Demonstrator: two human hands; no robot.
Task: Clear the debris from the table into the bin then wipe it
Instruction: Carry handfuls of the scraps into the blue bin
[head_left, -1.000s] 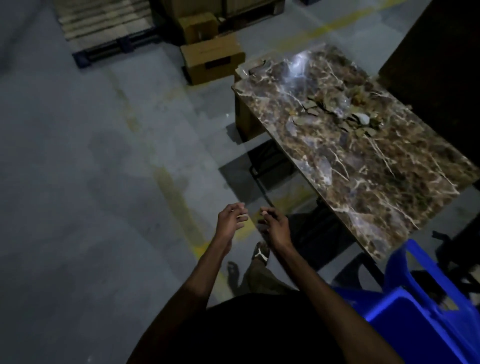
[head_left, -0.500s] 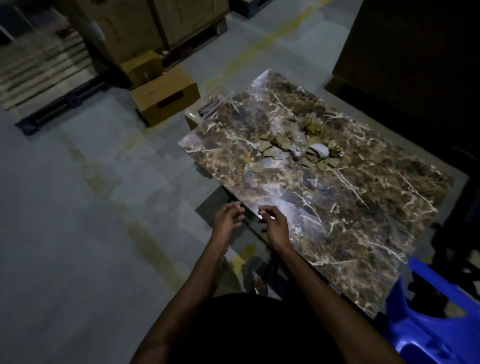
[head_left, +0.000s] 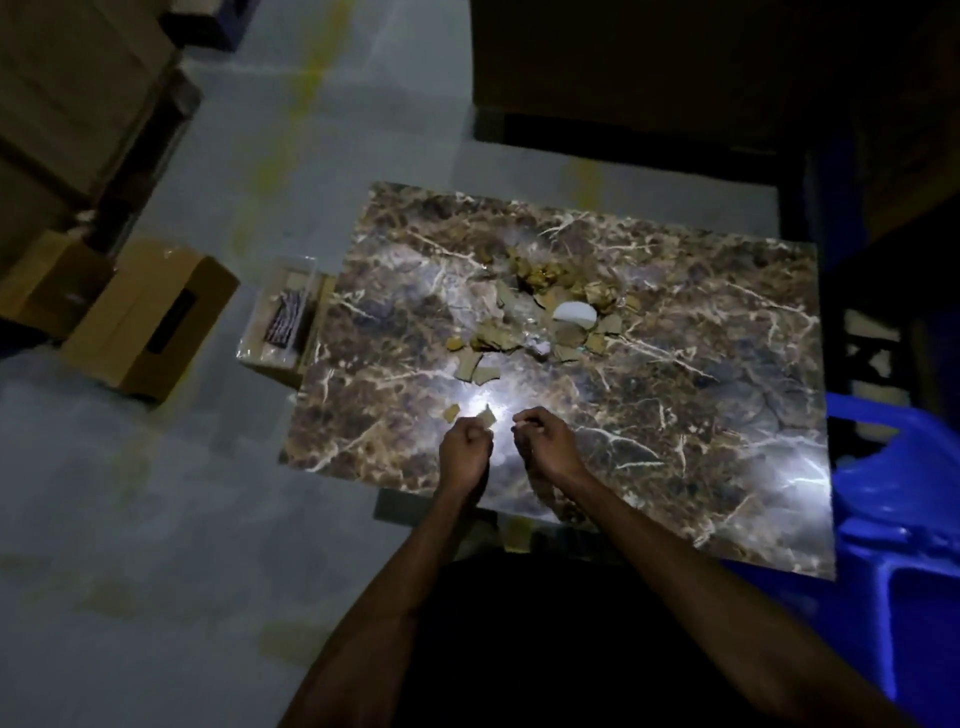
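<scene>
Many jagged cardboard scraps litter glossy marble table

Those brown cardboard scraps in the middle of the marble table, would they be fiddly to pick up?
Probably. The cardboard scraps look thin, flat and light, so pinching each off the glossy marble table could be slow. They likely slide easily, so sweeping may suit better. The crumpled ones look easier to grab.

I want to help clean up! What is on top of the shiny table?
On the table lies a pile of brown scraps with one white piece. What lies under the pile is covered.
</scene>
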